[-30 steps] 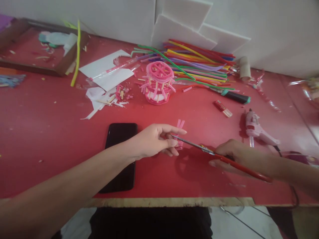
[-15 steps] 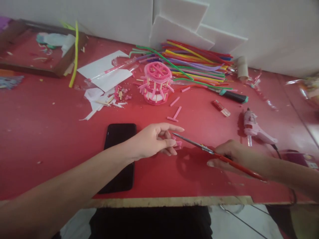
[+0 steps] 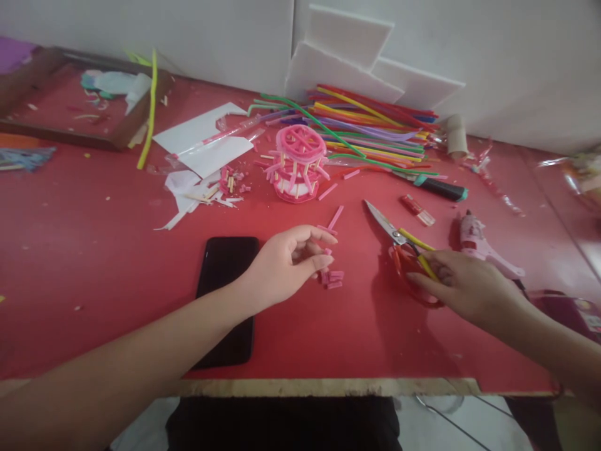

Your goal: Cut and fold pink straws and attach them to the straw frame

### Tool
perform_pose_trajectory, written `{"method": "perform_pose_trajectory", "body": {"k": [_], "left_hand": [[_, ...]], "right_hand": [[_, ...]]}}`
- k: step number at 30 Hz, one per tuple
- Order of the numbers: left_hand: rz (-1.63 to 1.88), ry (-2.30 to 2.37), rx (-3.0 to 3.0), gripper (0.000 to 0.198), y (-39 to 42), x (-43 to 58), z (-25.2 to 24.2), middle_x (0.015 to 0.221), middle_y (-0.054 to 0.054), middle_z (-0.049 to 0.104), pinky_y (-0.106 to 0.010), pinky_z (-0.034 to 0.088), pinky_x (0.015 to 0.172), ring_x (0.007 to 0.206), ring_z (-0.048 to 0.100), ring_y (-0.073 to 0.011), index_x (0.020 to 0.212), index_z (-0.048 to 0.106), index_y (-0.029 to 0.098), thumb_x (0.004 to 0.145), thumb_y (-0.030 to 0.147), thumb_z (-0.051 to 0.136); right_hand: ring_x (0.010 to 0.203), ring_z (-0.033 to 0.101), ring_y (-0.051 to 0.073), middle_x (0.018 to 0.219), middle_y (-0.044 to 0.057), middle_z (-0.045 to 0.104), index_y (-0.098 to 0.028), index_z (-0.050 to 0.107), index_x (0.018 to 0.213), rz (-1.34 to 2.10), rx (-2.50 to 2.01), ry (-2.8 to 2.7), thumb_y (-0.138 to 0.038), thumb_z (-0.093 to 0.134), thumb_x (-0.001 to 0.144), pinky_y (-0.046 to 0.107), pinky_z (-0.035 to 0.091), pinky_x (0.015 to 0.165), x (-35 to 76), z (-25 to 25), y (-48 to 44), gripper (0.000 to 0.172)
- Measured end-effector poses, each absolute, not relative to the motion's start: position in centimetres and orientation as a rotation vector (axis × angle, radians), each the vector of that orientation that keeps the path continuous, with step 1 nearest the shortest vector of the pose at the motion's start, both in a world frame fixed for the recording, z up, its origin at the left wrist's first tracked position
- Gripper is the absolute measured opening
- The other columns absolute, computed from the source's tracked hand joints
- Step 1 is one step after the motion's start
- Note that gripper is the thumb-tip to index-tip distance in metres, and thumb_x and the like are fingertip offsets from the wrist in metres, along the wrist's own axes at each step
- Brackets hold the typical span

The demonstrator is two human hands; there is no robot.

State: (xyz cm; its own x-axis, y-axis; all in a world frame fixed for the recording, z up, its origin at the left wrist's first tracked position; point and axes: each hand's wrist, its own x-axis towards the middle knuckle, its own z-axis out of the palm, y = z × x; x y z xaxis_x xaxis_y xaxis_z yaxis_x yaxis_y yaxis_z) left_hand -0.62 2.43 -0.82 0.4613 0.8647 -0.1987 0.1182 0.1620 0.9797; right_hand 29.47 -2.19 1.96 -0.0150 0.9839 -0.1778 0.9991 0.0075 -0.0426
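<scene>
My left hand hovers just above the red table, fingers curled in a pinch, with a short pink straw piece at its thumb tip. A small heap of cut pink pieces lies right beside those fingertips. Two longer pink bits lie a little farther back. My right hand rests on the red and yellow handles of the scissors, which lie flat on the table with the blades pointing up and to the left.
A black phone lies under my left wrist. Behind are a pink straw wheel model, a bundle of coloured straws, a marker, a pink glue gun, white paper, foam boards and a brown tray.
My right hand has swung the scissors away from my left hand and laid them on the table to the right. My left hand's fingers have curled in; cut pink pieces lie beside it.
</scene>
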Motion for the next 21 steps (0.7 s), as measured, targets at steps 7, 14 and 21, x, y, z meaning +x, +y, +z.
{"method": "perform_pose_trajectory", "body": {"k": [7,14,21], "left_hand": [[0.666,0.989,1.940,0.015,1.7,-0.8,-0.7,0.094,-0.002,0.075,-0.026,0.050,0.080,0.087,0.067,-0.0140,0.097,0.071,0.018,0.091,0.015,0.057],[0.646,1.005,1.964,0.017,1.6,-0.9,-0.9,0.092,-0.001,0.074,-0.023,0.051,0.077,0.083,0.068,-0.0127,0.100,0.072,0.018,0.092,0.017,0.057],[0.627,1.111,1.781,0.017,1.6,-0.9,-1.0,0.094,-0.001,0.075,-0.025,0.054,0.072,0.079,0.070,-0.0138,0.103,0.069,0.020,0.087,0.021,0.065]], "right_hand": [[0.059,0.065,0.024,0.077,0.007,0.071,-0.022,0.067,0.084,0.028,1.879,2.196,-0.033,0.048,0.095,0.032,0.034,0.050,27.0,2.8,-1.7,0.025],[0.089,0.070,0.025,0.102,0.008,0.074,-0.020,0.070,0.104,-0.291,1.831,2.621,-0.026,0.052,0.095,0.035,0.049,0.076,21.0,3.3,2.9,0.021],[0.096,0.066,0.023,0.099,0.006,0.071,-0.019,0.068,0.102,-0.469,1.622,2.738,-0.023,0.058,0.094,0.042,0.040,0.098,18.5,1.4,5.5,0.013]]}}
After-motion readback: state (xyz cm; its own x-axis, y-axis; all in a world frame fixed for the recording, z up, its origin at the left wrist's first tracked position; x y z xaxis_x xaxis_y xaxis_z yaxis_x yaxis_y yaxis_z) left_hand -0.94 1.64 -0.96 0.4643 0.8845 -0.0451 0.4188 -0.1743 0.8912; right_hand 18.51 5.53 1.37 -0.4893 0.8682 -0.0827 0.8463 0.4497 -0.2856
